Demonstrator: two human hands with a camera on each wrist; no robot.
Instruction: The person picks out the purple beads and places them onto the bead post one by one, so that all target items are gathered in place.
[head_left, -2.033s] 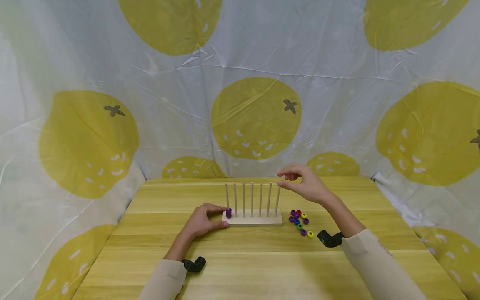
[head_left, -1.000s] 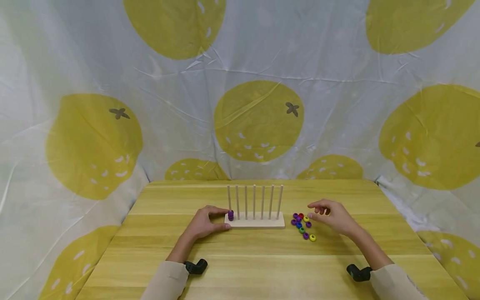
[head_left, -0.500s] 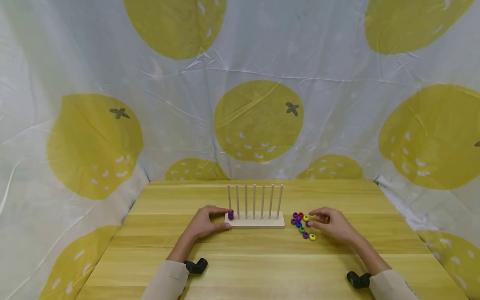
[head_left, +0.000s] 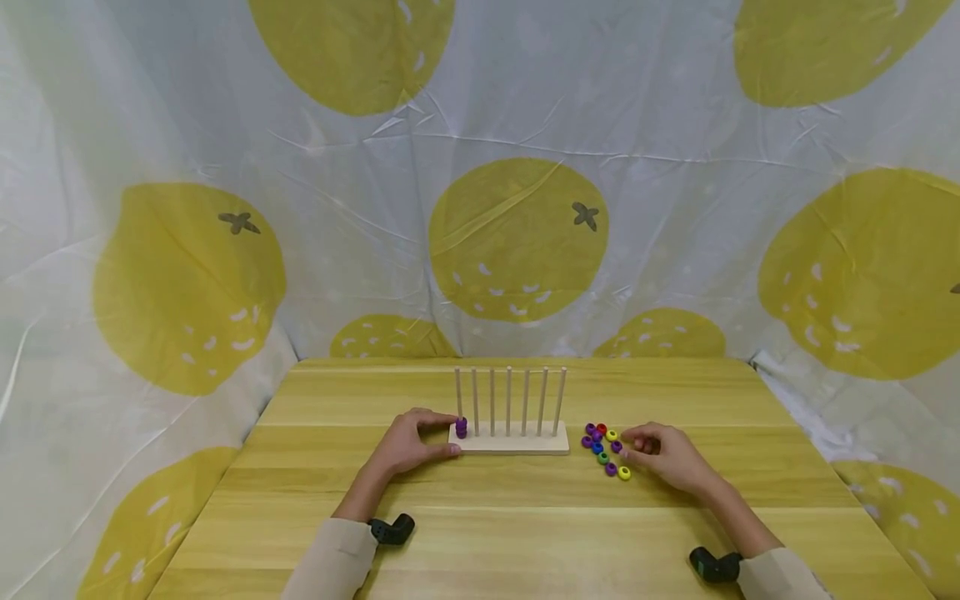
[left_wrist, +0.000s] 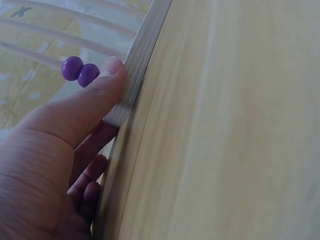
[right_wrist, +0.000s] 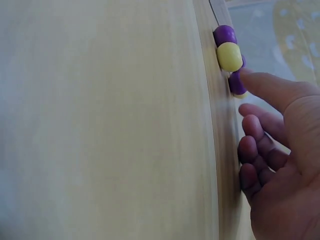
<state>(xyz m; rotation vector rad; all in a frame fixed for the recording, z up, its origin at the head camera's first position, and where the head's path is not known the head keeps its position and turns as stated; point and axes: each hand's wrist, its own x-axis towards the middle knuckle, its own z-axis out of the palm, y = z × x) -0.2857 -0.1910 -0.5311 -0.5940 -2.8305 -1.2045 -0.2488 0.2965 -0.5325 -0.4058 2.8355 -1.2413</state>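
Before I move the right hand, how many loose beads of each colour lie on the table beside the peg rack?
Purple beads: 5
Yellow beads: 2
Red bead: 1
Blue bead: 1
Green bead: 1
Total: 10

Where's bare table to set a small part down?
Bare: table between the wrist cameras, in front of the peg rack; also the strip behind the rack, before the curtain. Crowded: right of the rack, loose beads, right hand beside them; left hand holds the rack's left end.
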